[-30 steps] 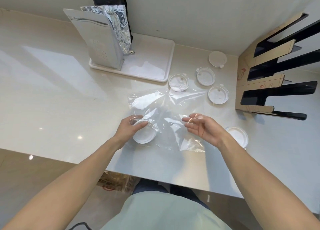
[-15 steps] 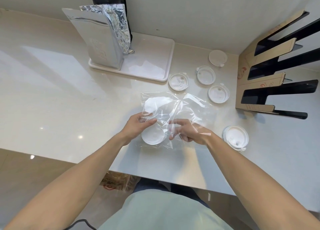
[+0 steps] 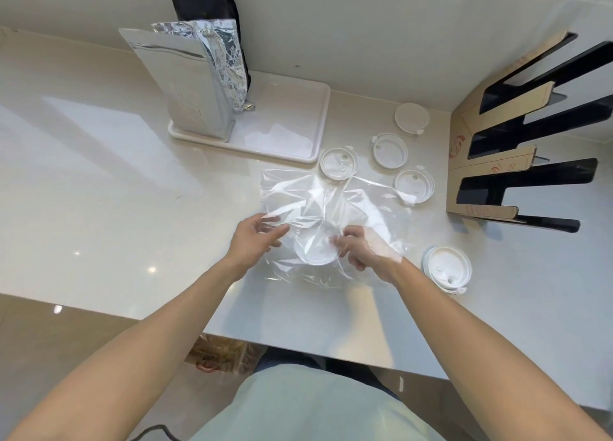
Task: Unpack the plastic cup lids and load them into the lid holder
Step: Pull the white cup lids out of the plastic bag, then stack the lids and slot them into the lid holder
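I see my left hand pinching the near-left edge of the clear plastic bag on the worktop. My right hand is under the film, fingers curled on it beside a white lid inside. Five loose lids lie right of the bag, toward the lid holder.

Drink-shop prep counter: slotted lid holder, loose cup lids, foil ingredient bags on white tray.

bright, even light; glare patches on the glossy counter; wide-angle bending at edges
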